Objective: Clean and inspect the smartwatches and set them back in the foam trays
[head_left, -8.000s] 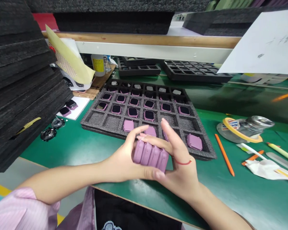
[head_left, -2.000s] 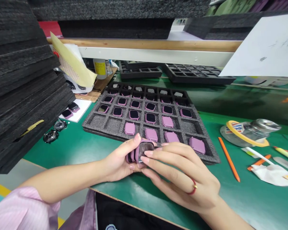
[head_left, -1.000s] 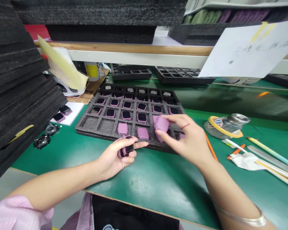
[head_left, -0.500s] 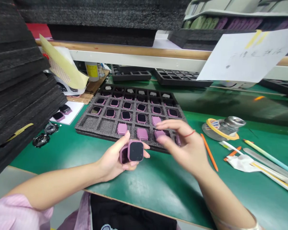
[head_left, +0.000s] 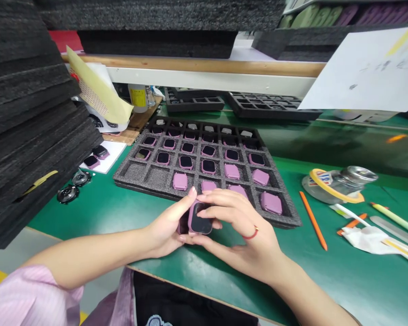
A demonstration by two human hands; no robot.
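My left hand (head_left: 165,228) is closed around two pink-framed smartwatch bodies with dark screens, held one against the other. The front smartwatch body (head_left: 200,222) faces up toward me; the second smartwatch body (head_left: 183,224) is mostly hidden behind it. My right hand (head_left: 246,226) grips the front one, its fingers over the top edge and screen and its thumb at the lower edge. Just beyond both hands lies a black foam tray (head_left: 134,174) with rows of similar bodies. Several there, such as the pink smartwatch body (head_left: 271,202), show a plain pink face.
Foam trays stack high at left (head_left: 20,127). Two round watch parts (head_left: 68,194) lie beside them. At right are a glass bottle (head_left: 333,183), an orange stick (head_left: 313,219) and a white tissue (head_left: 363,240). A shelf edge (head_left: 204,74) crosses above the bench.
My right hand has moved left and down from over the tray onto the front smartwatch body. The tray's right-hand pink bodies are uncovered. The view has shifted slightly.
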